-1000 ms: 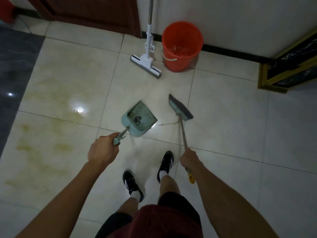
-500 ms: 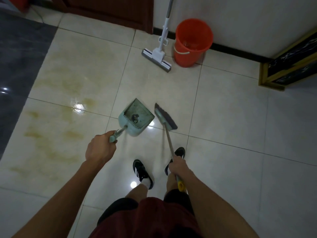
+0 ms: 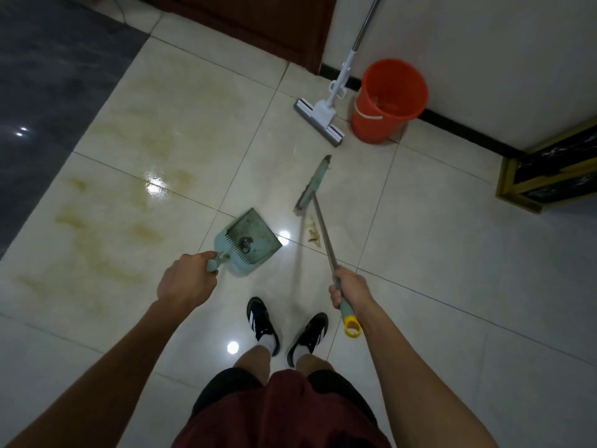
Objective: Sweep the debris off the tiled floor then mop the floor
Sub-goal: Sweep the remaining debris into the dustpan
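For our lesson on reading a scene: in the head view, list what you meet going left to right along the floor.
Yellow stains → dustpan → debris → orange bucket → gold-framed cabinet.

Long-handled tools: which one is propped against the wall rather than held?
The white mop, leaning by the orange bucket. The broom is gripped by the right hand, near the debris.

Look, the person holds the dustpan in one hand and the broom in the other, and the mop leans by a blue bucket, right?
Almost. The bucket is orange, not blue, as the head view shows. The rest holds: the left hand grips the dustpan, the right hand grips the broom, and the mop leans beside the bucket.
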A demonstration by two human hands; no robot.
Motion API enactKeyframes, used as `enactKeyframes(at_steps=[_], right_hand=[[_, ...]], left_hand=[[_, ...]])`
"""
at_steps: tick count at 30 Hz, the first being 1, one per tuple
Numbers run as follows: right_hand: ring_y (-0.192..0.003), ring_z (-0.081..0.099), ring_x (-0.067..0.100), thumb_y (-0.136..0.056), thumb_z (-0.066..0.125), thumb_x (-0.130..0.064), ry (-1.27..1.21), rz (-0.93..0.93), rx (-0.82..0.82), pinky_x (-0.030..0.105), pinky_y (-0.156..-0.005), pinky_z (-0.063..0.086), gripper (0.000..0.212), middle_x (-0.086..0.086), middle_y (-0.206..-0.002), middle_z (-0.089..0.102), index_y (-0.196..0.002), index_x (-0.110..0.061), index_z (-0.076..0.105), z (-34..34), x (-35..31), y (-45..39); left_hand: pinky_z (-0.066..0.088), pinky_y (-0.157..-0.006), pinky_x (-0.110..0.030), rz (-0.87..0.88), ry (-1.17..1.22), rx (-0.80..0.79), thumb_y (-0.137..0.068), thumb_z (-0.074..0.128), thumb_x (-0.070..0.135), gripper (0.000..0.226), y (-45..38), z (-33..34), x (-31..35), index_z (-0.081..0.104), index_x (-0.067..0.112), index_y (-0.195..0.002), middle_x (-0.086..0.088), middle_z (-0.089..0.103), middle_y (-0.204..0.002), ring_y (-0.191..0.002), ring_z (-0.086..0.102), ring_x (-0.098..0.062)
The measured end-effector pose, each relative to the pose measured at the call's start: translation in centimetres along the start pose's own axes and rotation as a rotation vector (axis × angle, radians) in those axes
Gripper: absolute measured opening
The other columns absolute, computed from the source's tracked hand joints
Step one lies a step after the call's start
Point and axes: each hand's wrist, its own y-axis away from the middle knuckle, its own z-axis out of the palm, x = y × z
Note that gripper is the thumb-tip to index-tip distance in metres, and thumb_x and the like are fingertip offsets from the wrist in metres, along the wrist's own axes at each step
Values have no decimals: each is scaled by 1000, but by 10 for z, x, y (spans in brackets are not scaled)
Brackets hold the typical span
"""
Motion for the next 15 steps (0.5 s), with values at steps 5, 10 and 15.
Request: enactKeyframes(at_steps=[5,10,15], right_hand=[[-35,35,9,-98,53,-16,-274,152,-185,17,-29,31,7,7,-64,47,-103,-11,52,12,-20,-39],[-37,43,9,-100,51,-13,-374,187,-242,17,-31,37,16,11,-72,58,-114,-6,50,11,-9,-63],[-44,43,11,-100,46,-11,-290,171,-159,19,-35,37,13,14,-80,61,-97,-4,56,-18,20,-57]], left_hand=[[52,-61,-30,-45,-4,-14,-94,62,25,14,8,6,7,69,28,-106,0,65,-77,-66,62,-22],[53,-58,-32,-23,-17,18,-92,64,25,11,7,14,16,70,29,-101,2,64,-73,-62,60,-20],[55,-62,-35,32,-42,14,-90,66,25,15,10,14,37,71,32,-102,-3,67,-78,-67,62,-27]])
